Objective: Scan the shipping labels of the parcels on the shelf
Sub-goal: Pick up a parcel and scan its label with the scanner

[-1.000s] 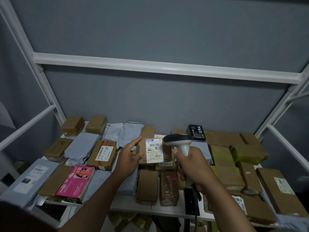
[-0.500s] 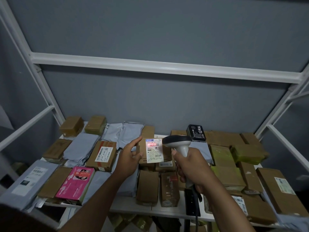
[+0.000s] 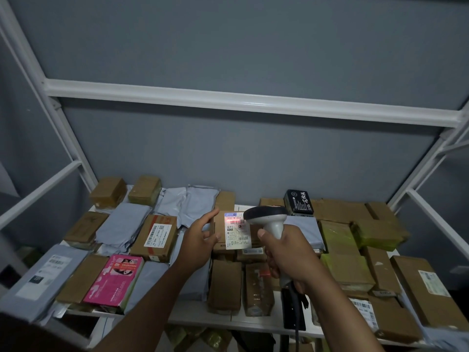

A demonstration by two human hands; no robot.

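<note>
From where I'm watching, my left hand (image 3: 200,237) grips the small cardboard parcel (image 3: 223,231) upright mid-shelf, its shipping label (image 3: 237,230) facing my right hand (image 3: 286,252), which clutches the barcode scanner (image 3: 266,217) just right of it, red beam across the label's top.

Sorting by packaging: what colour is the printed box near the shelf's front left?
Bright pink printed box, clearest in the head view.
</note>
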